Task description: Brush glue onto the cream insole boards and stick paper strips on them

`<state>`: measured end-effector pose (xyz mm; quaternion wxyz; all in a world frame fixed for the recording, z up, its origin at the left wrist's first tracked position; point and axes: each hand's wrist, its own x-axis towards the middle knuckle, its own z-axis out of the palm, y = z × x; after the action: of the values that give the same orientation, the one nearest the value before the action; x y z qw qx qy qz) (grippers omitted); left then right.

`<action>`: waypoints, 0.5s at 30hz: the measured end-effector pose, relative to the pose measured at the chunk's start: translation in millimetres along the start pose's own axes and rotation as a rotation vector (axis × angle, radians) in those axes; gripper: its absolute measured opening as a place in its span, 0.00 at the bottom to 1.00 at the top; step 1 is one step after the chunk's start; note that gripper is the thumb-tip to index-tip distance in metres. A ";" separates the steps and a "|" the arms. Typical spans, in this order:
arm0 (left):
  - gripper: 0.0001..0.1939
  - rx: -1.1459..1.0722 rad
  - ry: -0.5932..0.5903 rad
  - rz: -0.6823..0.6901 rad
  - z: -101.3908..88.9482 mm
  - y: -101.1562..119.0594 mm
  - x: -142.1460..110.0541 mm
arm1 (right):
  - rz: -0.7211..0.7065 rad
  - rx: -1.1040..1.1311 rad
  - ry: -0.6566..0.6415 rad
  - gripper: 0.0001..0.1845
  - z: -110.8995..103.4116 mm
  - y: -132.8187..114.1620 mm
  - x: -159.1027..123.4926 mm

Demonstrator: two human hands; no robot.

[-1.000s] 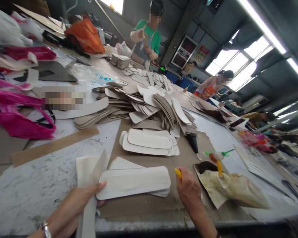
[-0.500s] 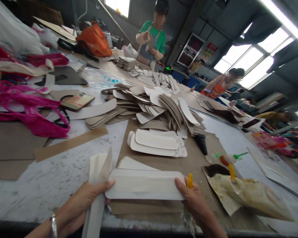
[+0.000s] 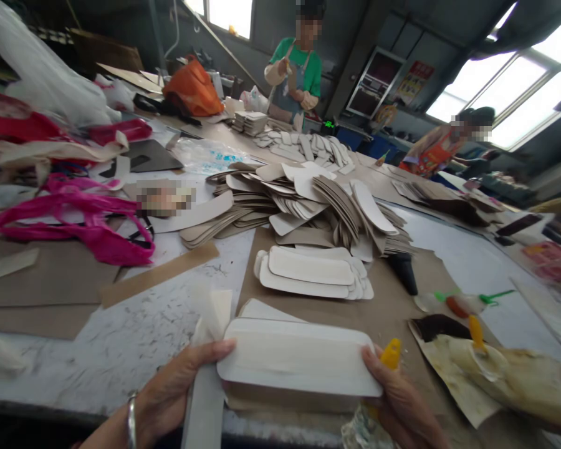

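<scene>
A long white panel with rounded corners point(image 3: 299, 358) is held flat near the table's front edge. My left hand point(image 3: 175, 383) pinches its left end, thumb on top, and also grips some long pale strips point(image 3: 206, 405) that hang down beside it. At the right end, my right hand point(image 3: 402, 390) presses its thumb on the panel. A tool with a yellow tip point(image 3: 391, 353) is tucked in that same hand; most of it is hidden. Just beyond lies a small stack of white panels point(image 3: 311, 268) on a brown sheet point(image 3: 250, 274).
Behind that stack spreads a big heap of curved grey-white pieces point(image 3: 330, 206). Pink bags point(image 3: 116, 240) and an orange bag point(image 3: 194, 87) lie left. At right are a black cone point(image 3: 402, 272) and a stained pale bag point(image 3: 518, 380). Two people point(image 3: 292, 78) work further back.
The view has turned left, so the scene sits further right. Both hands still hold the panel, which has come slightly closer and tilts down to the right.
</scene>
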<state>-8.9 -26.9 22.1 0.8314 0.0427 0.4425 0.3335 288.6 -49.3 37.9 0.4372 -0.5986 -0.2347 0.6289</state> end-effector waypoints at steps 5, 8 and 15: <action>0.15 0.199 0.214 0.055 5.8 -2.5 6.1 | -0.107 -0.498 0.081 0.22 -7.0 -2.2 8.5; 0.14 0.268 0.325 0.076 12.2 -4.6 8.8 | -0.348 -0.951 0.287 0.23 -15.9 7.4 19.7; 0.11 0.292 0.397 0.097 14.9 -6.4 13.0 | -0.927 -1.520 0.325 0.09 -13.2 30.8 32.1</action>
<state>10.8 -20.9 19.6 0.6961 0.1173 0.6381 0.3074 296.1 -41.3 -7.2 0.1614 -0.6529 -0.7396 -0.0269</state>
